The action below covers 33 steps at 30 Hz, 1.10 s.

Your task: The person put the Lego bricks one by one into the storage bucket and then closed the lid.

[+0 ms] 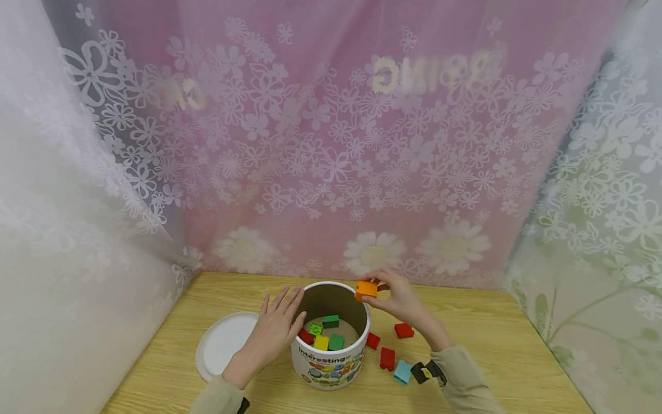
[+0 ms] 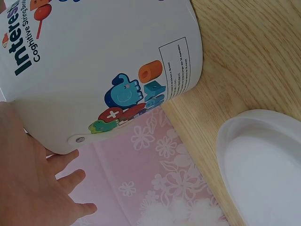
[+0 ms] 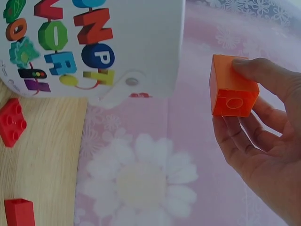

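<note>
near the rim of the white bucket (image 1: 329,372), the right grip (image 1: 401,299) pinched the orange block (image 1: 366,290) from opposite sides while the left grip (image 1: 272,330) lay spread against the bucket, and good handling probably called for a firm, even squeeze and steady support.

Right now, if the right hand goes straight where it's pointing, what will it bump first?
Probably the top of the white bucket, with the orange block in the right hand bumping first. The block's height isn't clear, so it might slip just over.
</note>
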{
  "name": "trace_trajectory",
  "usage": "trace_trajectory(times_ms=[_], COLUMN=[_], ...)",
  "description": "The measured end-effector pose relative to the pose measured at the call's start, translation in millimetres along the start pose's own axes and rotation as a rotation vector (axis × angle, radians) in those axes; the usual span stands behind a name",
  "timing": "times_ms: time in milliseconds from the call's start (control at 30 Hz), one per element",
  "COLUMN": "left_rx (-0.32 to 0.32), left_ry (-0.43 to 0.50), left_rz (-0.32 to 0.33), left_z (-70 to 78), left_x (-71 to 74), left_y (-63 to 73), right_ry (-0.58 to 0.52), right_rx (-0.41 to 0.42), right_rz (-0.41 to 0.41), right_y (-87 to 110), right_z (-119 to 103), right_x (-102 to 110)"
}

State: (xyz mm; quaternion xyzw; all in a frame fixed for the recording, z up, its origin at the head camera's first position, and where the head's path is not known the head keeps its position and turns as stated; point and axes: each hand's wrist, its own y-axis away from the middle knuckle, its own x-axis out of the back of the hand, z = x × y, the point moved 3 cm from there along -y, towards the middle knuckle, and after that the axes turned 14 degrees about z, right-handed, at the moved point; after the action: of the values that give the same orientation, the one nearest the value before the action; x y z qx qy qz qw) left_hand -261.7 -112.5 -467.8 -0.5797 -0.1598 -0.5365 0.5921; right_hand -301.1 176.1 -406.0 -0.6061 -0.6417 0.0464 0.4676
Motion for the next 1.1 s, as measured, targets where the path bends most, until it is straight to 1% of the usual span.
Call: trace_trajectory(times_ms=[200,500,800,933,1100], left_rx=[-0.006,-0.006,-0.001,-0.001,0.001], left_ry=[-0.007,-0.004,-0.008,-0.005,-0.005], left_rz=[0.006,0.006,-0.003,-0.005,-0.006], left_z=[-0.5,-0.7,-1.0,-0.9,-0.8], left_x=[-1.0,-0.4,-0.9,-1.3,-1.3], left_y=[-0.7,-1.2,-0.7,-0.8,-1.2], right_ry=[-0.046,-0.056,-0.033,-0.009,0.066], right_rx=[-0.003,-0.001,-0.022,0.006,0.038], right_rz=[-0.020,-0.085,-0.141,-0.149,-0.163], right_y=[-1.9,-3.6,-1.2,-0.1,2.7], right_z=[2,0,-1,-2,-1], right_x=[-13,-35,-52,-58,-65])
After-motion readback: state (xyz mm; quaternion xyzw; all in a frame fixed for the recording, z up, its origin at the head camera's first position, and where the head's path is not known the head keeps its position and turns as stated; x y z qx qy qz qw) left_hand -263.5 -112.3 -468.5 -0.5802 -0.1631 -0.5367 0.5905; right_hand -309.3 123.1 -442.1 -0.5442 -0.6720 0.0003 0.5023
